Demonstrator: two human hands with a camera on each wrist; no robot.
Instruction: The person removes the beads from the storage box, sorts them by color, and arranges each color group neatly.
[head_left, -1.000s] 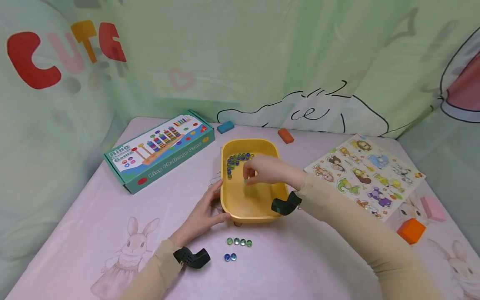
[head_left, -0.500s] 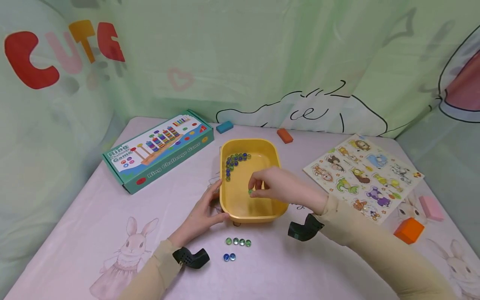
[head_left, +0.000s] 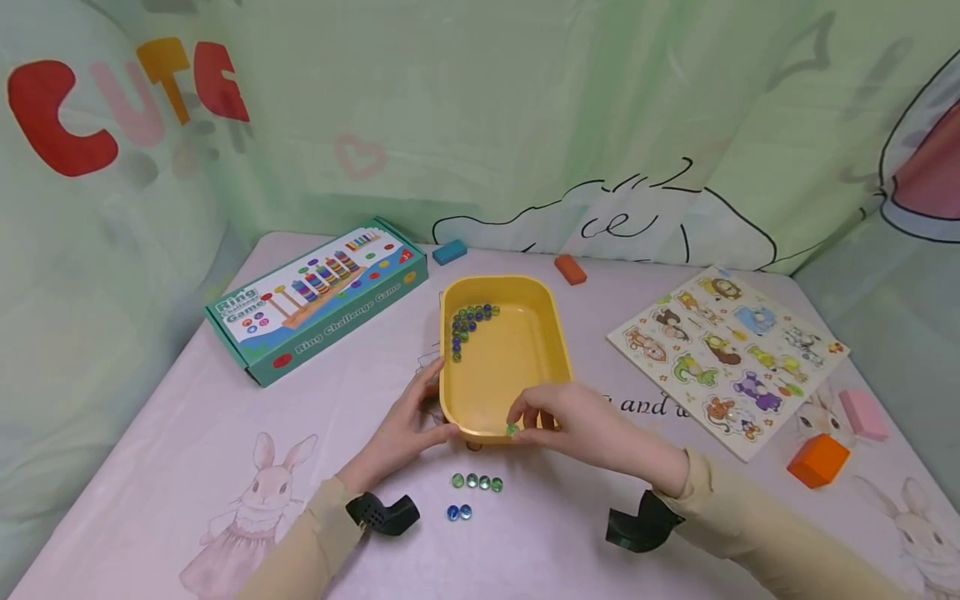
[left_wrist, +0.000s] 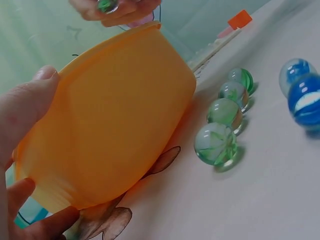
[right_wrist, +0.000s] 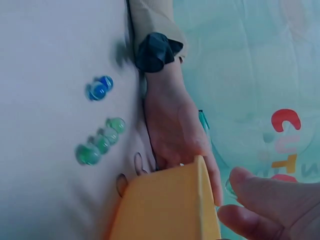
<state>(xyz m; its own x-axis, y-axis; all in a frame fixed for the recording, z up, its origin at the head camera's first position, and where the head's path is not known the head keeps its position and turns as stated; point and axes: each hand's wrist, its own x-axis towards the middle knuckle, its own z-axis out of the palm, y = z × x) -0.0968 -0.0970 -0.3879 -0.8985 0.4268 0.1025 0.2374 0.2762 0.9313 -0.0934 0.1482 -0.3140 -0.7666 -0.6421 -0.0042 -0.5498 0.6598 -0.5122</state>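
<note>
The green marble point(head_left: 512, 429), small, glassy and round, sat pinched in my right hand point(head_left: 592, 425) over the near rim of the yellow tray point(head_left: 525, 350). My left hand point(head_left: 405, 429) gripped the tray's corner on the table point(head_left: 187, 433).

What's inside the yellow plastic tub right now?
The yellow plastic tub holds a curved cluster of blue and green glass marbles in its far-left corner. The rest of the floor looks bare; the right hand covers the near rim.

Place: a child's play corner is showing here.
Signs: a bunny-print tablecloth point(head_left: 187, 467) is covering the table, and a ring game box point(head_left: 318, 296), an animal puzzle board point(head_left: 727, 350) and a cartoon curtain point(head_left: 525, 125) are surrounding it.
</note>
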